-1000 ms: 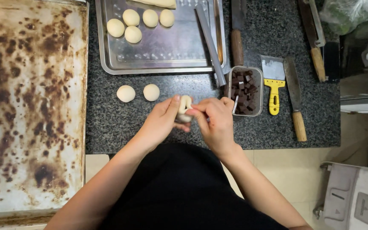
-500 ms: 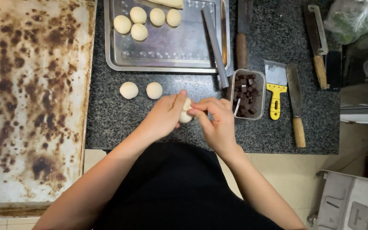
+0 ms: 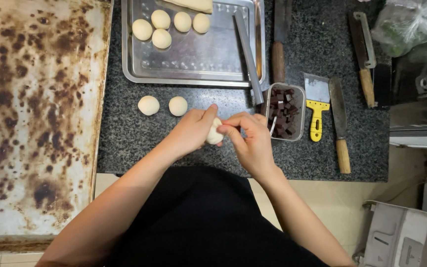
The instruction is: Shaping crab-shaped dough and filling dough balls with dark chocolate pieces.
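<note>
two hands meet over the dark speckled granite counter (image 3: 174,143), both on one small dough ball (image 3: 214,136). left hand (image 3: 192,129) cups it w/ fingers curled round the far side, thumb up top; right hand (image 3: 251,141) pinches at the ball's right edge w/ thumb + forefinger tips together. ball sits between the palms, just above the counter near its front edge; can't tell if it touches the stone.

2 more dough balls (image 3: 163,106) lie side by side on the counter just left of the hands, apart from each other. behind them a steel tray (image 3: 198,59) holds 4 dough balls (image 3: 166,25) in its far left part, plus a strip of dough at the top rim. a small clear tub of dark chocolate pieces (image 3: 283,111) stands just right of the right hand. next to it a yellow-handled scraper (image 3: 316,106), then a wooden-handled knife (image 3: 339,123). big scorched baking sheet (image 3: 30,118) fills the left side.
</note>
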